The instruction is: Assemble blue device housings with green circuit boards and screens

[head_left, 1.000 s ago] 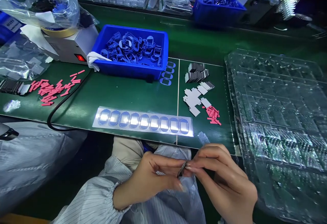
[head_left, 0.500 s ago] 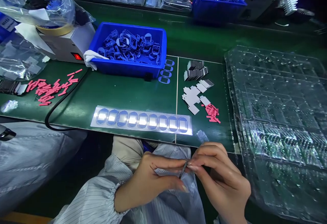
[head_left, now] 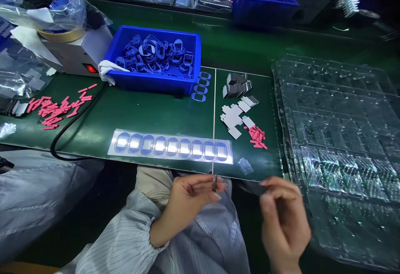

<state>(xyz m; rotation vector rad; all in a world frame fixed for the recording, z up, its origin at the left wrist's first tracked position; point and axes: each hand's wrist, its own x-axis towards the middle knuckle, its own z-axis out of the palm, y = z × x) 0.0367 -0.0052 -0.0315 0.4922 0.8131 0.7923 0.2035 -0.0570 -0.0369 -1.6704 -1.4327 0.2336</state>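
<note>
My left hand (head_left: 196, 193) is closed over my lap, in front of the table edge. Between its thumb and fingers it pinches a small thin grey piece (head_left: 214, 182), seen nearly edge-on, so its exact kind does not show. To the right, my right hand (head_left: 283, 220) is raised with fingers curled and thumb close to the index finger, blurred by motion. A faint dark smudge shows at its fingertips; I cannot make out what it is. Just beyond the hands lies a clear scrap of film (head_left: 245, 165) on the table.
A strip of oval stickers (head_left: 171, 147) lies along the front edge. Behind it stands a blue bin (head_left: 150, 83) of small plastic frames. White cards (head_left: 231, 118) and pink strips (head_left: 256, 136) lie right of centre, clear trays (head_left: 337, 140) far right. A neighbour's sleeve (head_left: 46, 190) is at left.
My hands have come apart: the right has moved away to the right, while the left keeps the small grey piece and has shifted slightly up and left. The whole view has shifted slightly.
</note>
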